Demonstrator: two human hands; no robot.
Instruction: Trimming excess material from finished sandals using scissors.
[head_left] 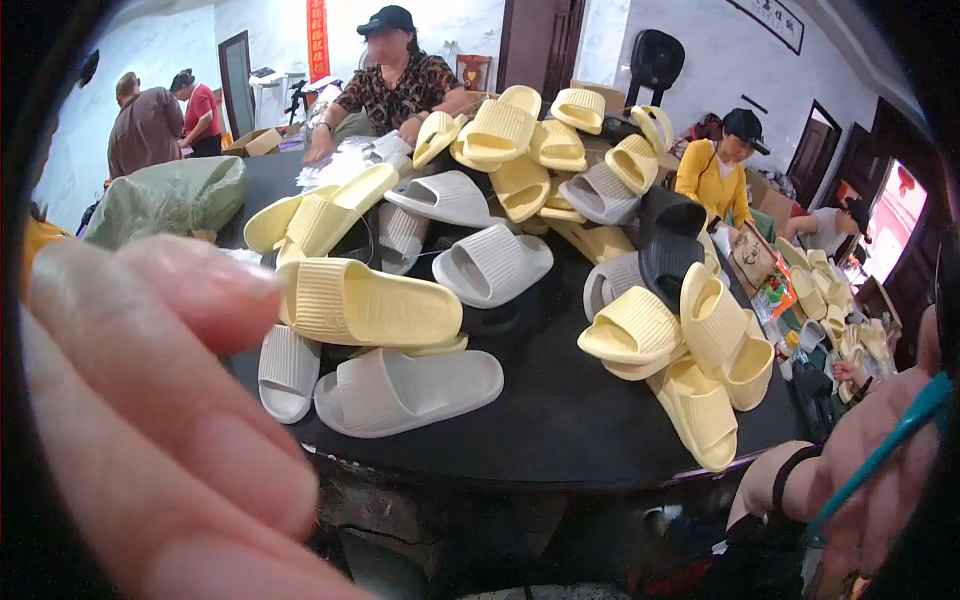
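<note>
The left hand [170,430] was very near, on the left, with its fingers bent; I could not tell if it held anything. Near on the right, the right hand [890,490] had a thin teal strip [880,452] across it, but I could not tell if it gripped it. Farther on, a grey slipper [430,390] and a yellow slipper [400,302] lay on the black tabletop [535,420]. A slipper pile [500,130] sat behind them. A person [395,90] was at the far side.

Red banner [317,42] on pale wall [265,25]
</note>
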